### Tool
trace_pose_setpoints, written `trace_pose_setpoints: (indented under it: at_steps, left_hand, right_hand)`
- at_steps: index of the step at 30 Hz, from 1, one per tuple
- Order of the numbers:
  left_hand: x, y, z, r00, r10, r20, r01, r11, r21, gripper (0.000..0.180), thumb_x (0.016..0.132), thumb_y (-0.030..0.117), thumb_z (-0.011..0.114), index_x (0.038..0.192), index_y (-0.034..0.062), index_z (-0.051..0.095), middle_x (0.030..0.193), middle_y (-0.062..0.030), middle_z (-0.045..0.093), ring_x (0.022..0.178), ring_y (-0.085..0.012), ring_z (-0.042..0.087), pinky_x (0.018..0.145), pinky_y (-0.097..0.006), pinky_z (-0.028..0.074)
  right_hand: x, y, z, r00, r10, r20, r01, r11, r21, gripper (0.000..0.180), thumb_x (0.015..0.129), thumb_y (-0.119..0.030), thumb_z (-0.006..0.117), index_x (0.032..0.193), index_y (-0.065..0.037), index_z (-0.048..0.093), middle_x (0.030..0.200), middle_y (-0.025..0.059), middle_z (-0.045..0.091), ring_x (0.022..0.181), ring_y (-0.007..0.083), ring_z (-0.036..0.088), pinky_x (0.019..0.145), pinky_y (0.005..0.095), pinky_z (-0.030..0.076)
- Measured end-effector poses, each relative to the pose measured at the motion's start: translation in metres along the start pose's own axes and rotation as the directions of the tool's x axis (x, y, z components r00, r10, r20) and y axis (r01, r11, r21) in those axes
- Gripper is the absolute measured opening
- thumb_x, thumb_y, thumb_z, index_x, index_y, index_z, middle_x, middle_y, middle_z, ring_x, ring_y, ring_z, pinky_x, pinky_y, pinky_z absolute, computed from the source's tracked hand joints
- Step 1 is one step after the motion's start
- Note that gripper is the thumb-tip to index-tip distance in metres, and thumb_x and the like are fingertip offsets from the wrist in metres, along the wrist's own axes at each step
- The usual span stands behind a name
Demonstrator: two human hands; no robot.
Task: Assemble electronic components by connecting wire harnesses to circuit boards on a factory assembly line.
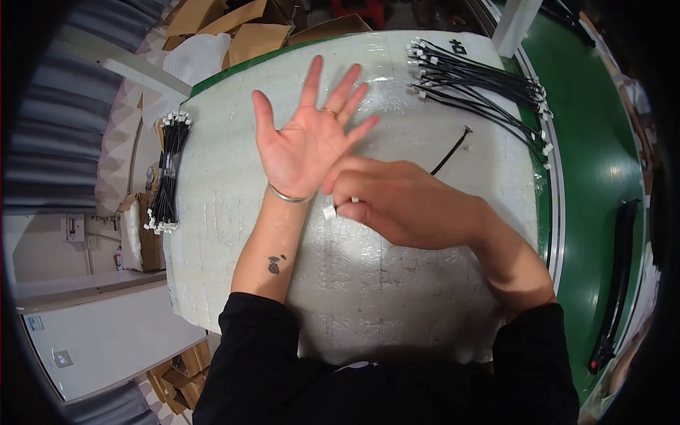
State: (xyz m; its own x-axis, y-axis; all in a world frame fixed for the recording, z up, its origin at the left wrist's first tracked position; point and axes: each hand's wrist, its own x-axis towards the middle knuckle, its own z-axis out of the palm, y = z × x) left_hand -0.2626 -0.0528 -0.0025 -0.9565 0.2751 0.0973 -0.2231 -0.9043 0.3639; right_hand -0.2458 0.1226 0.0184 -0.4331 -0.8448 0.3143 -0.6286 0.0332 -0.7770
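My left hand [304, 145] is turned palm up over the middle of the table, its fingers spread and nothing in it. Close by its wrist, my right hand [397, 202] is closed in a pinch on a short black cable [448, 154]. A white connector [329, 211] sticks out past the right thumb and forefinger. The cable's other end shows beyond the knuckles, pointing up to the right; its middle is hidden by the hand. The white table [241, 134] has a clear plastic film over its top.
Loose black cables with white connectors [482, 78] lie in a pile at the far right. A tied bundle of similar cables [168, 170] rests at the left edge. Opened cardboard boxes [262, 35] stand beyond the table. A green surface [595, 163] runs along the right.
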Motion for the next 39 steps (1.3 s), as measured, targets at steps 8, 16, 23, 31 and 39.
trace_pose_setpoints:
  at_steps: [8,16,23,31,39]
  left_hand:
    - [-0.005,0.004,0.006,0.997,0.077,-0.032,-0.080,0.988,-0.129,0.078,0.079,0.069,0.048,0.135,0.0155,0.038,0.147,-0.0202,0.023,0.135,-0.0335,0.024,0.112,-0.050,0.013]
    - [-0.008,0.011,0.006,0.991,0.132,0.010,-0.125,0.962,-0.244,0.077,0.083,0.058,0.050,0.138,0.0091,0.030,0.148,-0.0245,0.013,0.137,-0.0392,0.015,0.112,-0.053,0.013]
    - [-0.010,0.027,-0.001,0.972,0.177,-0.158,-0.235,0.802,-0.549,0.071,0.086,0.043,0.053,0.138,0.0070,0.022,0.146,-0.0261,0.016,0.135,-0.0415,0.020,0.110,-0.053,0.023]
    - [-0.015,0.026,0.013,0.977,0.162,-0.136,-0.207,0.865,-0.457,0.069,0.085,0.037,0.056,0.137,0.0005,0.026,0.144,-0.0245,0.024,0.131,-0.0393,0.030,0.108,-0.049,0.030]
    - [-0.019,-0.058,-0.012,0.996,0.002,-0.093,0.080,0.489,0.869,0.062,0.086,0.010,0.058,0.140,0.0063,0.029,0.113,-0.0082,0.059,0.103,-0.0144,0.055,0.079,-0.023,0.048]
  right_hand:
    - [0.002,0.011,-0.024,0.873,-0.135,-0.468,-0.116,0.875,-0.469,0.013,0.079,-0.002,0.051,0.091,0.003,0.053,0.131,0.0224,0.045,0.070,0.0280,0.064,0.059,0.0374,0.052]
    - [0.002,0.009,0.009,0.955,0.157,-0.251,-0.287,0.699,-0.655,0.006,0.077,-0.001,0.049,0.080,0.003,0.047,0.136,0.0286,0.037,0.061,0.0271,0.063,0.051,0.0372,0.051]
    - [0.000,-0.011,0.039,0.988,-0.016,-0.150,-0.054,0.892,-0.449,0.013,0.082,-0.010,0.055,0.078,-0.002,0.045,0.133,0.0240,0.043,0.061,0.0276,0.061,0.055,0.0365,0.051]
    - [-0.001,-0.016,0.053,0.925,-0.112,-0.363,-0.035,0.926,-0.376,0.013,0.086,-0.014,0.052,0.090,-0.002,0.052,0.068,0.0091,0.058,0.059,0.0269,0.060,0.051,0.0361,0.049]
    - [-0.018,-0.031,0.004,0.924,0.105,-0.367,-0.348,0.624,-0.699,0.014,0.077,-0.014,0.055,0.086,-0.003,0.057,0.076,0.0126,0.062,0.062,0.0289,0.063,0.053,0.0389,0.051]
